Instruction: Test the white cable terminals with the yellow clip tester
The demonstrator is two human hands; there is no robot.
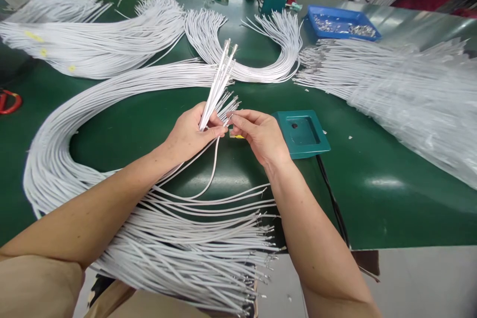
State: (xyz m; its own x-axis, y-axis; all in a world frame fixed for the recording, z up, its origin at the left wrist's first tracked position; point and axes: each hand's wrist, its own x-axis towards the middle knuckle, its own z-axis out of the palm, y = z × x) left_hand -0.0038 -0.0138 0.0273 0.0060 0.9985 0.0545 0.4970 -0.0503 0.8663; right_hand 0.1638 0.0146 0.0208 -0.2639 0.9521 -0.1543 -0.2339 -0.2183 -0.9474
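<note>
My left hand (196, 131) is closed around a small bunch of white cables (219, 82), whose metal-tipped ends point up and away. Its thumb also presses on a single cable that curves down towards the front. Just to the right, my right hand (259, 134) pinches the end of that white cable (216, 156) between thumb and fingertips. A small yellow piece (236, 135) shows below the right fingertips; what it belongs to is hidden. Under my forearms, a large looped bundle of white cables (48, 144) bends round, with loose ends (257, 243) at the table's front edge.
Behind lie more white cable bundles (122, 39) and a curved one (276, 67). At right are cables in clear plastic (410, 94), a blue tray (324, 35) of small metal parts and a teal tray-like device (322, 146) with a black cord. Red-handled tool (13, 102) at far left.
</note>
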